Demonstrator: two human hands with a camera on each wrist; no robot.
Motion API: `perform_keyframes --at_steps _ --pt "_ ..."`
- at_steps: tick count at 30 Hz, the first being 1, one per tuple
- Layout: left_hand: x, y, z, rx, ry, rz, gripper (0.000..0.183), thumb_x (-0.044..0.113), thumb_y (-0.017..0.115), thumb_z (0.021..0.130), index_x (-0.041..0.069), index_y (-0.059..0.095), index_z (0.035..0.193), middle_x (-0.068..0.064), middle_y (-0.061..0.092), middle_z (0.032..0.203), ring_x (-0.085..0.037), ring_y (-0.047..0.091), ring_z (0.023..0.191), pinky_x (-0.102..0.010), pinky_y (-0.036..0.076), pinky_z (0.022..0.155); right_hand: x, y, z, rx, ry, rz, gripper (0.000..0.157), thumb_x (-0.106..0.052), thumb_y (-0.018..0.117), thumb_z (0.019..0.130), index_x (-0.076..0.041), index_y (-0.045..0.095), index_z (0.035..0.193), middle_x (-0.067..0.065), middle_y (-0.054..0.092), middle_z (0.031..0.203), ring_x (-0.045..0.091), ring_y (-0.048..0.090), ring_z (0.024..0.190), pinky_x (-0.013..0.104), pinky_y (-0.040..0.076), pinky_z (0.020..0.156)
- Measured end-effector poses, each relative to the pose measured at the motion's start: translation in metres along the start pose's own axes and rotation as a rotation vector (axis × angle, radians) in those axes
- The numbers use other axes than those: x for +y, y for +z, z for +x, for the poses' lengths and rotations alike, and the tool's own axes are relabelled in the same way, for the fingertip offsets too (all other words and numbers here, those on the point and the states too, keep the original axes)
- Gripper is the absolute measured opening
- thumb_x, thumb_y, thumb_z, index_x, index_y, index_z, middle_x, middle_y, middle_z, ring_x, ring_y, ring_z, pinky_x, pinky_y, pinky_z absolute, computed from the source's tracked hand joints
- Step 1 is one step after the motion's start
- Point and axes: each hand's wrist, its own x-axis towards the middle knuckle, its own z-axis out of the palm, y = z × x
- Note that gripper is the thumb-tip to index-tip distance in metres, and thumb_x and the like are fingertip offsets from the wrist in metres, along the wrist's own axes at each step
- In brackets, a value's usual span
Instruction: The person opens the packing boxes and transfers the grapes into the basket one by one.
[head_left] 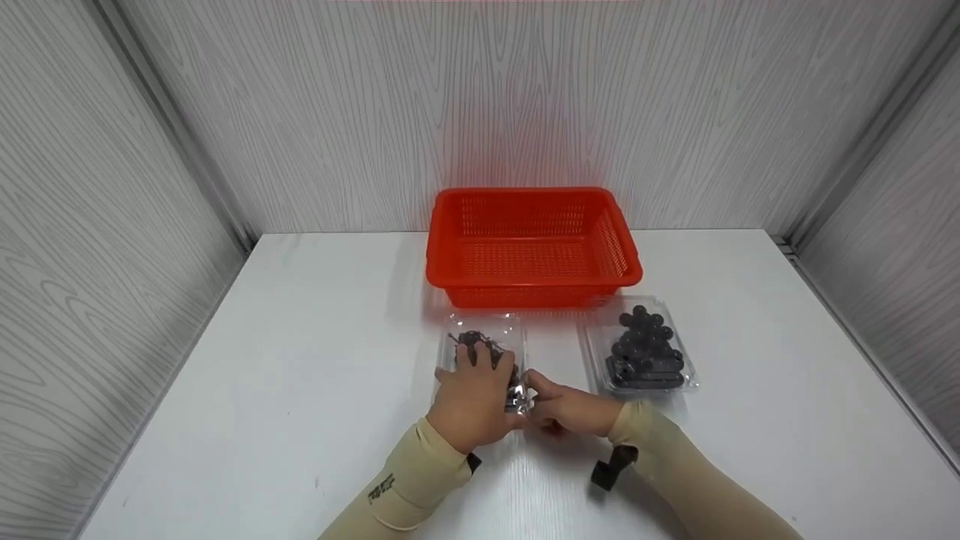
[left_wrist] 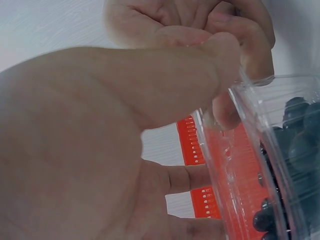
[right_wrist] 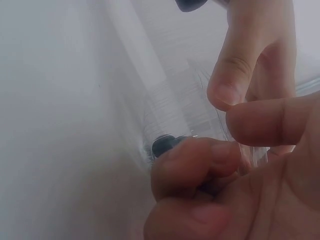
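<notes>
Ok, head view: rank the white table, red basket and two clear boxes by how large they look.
1. White table
2. Red basket
3. Uncovered box and box under the left hand: unsure, since the hand hides part.

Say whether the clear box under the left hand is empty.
Not empty: through the clear box, dark fruit shows in head and left wrist views. How full, cannot tell: the left hand covers part.
</notes>
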Motion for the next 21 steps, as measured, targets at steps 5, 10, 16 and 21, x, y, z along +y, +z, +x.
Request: perform_keyframes --at_steps 5,10,16,21 --pt "0.0004 -0.0001 -0.0001 -0.013 -0.004 0.017 0.09 0.06 0.081 0.08 0.011 0.049 0.148 -0.03 0.05 0.147 -0.056 0.046 0.135 -0.073 0.05 0.089 -0.0003 0.0018 -0.0008 0.014 0.015 0.001 0.029 -0.005 0.048 0.094 -0.01 0.034 0.119 -0.004 0.033 0.066 0.016 0.035 0.056 0.027 0.032 0.052" --pt "0.0002 0.0004 -0.0008 -0.008 -0.001 0.017 0.089 0.06 0.081 0.08 0.011 0.05 0.148 -0.03 0.051 0.147 -0.056 0.046 0.135 -0.074 0.051 0.089 -0.0004 0.0027 -0.0014 0.022 0.016 -0.008 0.031 -0.004 0.047 0.094 -0.01 0.035 0.121 -0.003 0.034 0.066 0.016 0.036 0.056 0.027 0.033 0.052" --pt "0.0004 0.0028 -0.0021 0.043 0.008 -0.003 0.085 0.058 0.084 0.078 0.009 0.054 0.142 -0.03 0.055 0.141 -0.056 0.05 0.131 -0.073 0.052 0.085 0.0005 0.0026 -0.0014 0.02 0.021 0.007 0.03 -0.002 0.045 0.092 -0.01 0.034 0.118 -0.003 0.036 0.067 0.016 0.038 0.058 0.027 0.033 0.052" --pt "-0.0008 0.0007 -0.0019 0.05 0.011 -0.013 0.085 0.06 0.083 0.078 0.01 0.054 0.14 -0.029 0.057 0.137 -0.053 0.054 0.125 -0.07 0.054 0.082 0.0003 0.0017 -0.0012 0.026 0.01 -0.013 0.026 -0.004 0.044 0.091 -0.01 0.033 0.113 -0.003 0.037 0.064 0.014 0.036 0.054 0.026 0.032 0.051"
